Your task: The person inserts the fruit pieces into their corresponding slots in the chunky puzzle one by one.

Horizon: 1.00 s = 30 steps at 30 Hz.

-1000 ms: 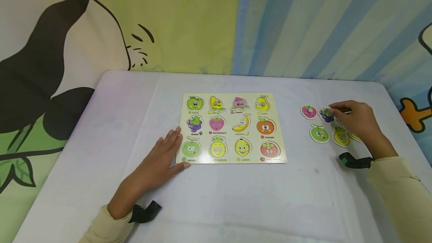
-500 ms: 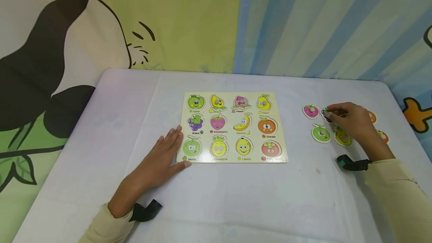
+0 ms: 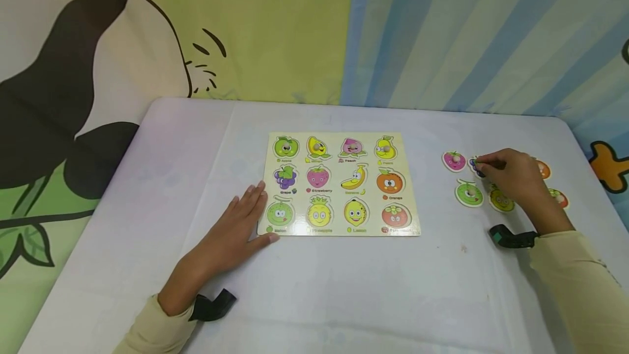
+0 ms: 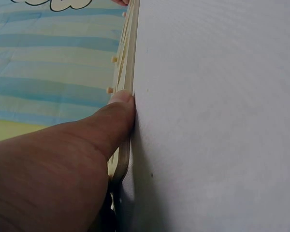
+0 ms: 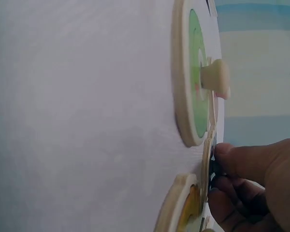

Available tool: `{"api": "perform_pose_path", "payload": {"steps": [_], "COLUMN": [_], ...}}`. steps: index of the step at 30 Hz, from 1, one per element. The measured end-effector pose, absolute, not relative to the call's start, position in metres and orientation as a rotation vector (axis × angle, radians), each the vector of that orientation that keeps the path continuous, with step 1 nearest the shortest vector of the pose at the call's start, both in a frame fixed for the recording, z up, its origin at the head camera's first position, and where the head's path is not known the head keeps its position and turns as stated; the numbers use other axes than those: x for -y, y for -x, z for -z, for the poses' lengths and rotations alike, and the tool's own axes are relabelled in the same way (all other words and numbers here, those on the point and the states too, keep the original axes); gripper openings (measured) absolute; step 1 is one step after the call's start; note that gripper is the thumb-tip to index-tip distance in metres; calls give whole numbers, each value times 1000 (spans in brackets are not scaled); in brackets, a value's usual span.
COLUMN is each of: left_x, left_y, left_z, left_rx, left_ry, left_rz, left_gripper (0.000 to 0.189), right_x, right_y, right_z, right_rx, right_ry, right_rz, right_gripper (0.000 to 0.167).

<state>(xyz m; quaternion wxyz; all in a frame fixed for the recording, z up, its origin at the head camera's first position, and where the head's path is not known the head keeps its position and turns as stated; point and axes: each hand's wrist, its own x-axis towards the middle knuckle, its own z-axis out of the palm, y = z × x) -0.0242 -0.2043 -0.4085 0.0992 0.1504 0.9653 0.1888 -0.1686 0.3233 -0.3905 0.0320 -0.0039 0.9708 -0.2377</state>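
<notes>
A fruit puzzle board (image 3: 339, 217) lies on the white table. My left hand (image 3: 223, 239) rests at its left edge, fingers straight; in the left wrist view the thumb (image 4: 117, 113) lies against the board's side. To the right, my right hand (image 3: 516, 176) pinches the grape puzzle piece (image 3: 473, 167), partly covering it. In the right wrist view the thumb (image 5: 246, 159) and fingers meet at that piece, which stays low by the table. Around it lie a strawberry piece (image 3: 454, 161), a melon piece (image 3: 469, 194) and a pineapple piece (image 3: 501, 199).
An orange piece (image 3: 543, 169) and a tomato piece (image 3: 559, 198) show partly behind the right hand. On the board, knobs stand on the top-row fruits, such as the mango (image 3: 316, 147). A patterned cloth (image 3: 245, 31) rises behind the table (image 3: 344, 288).
My right hand has shifted slightly left over the grape piece, bringing the orange and tomato pieces into sight. The left hand stays against the board. The head view has tilted a little.
</notes>
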Motion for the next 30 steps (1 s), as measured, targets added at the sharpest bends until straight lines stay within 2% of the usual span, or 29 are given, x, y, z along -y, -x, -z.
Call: {"api": "perform_pose_path", "payload": {"steps": [11,21,30], "left_x": [204,205,204], "left_y": [24,23,23], "left_z": [409,407,406], "left_rx": [-2862,-2861,-2871], "left_ry": [-441,-438,-443], "left_rz": [-559,-551,-559], "left_gripper": [94,94,93], "right_x": [-319,-311,-291], "right_y": [171,172,174], "right_z": [387,372,363], "right_rx": [-3008,-3023,-3051], "right_ry": [-22,1,56], "right_rz": [665,686,714], "right_gripper": [25,31,22]}}
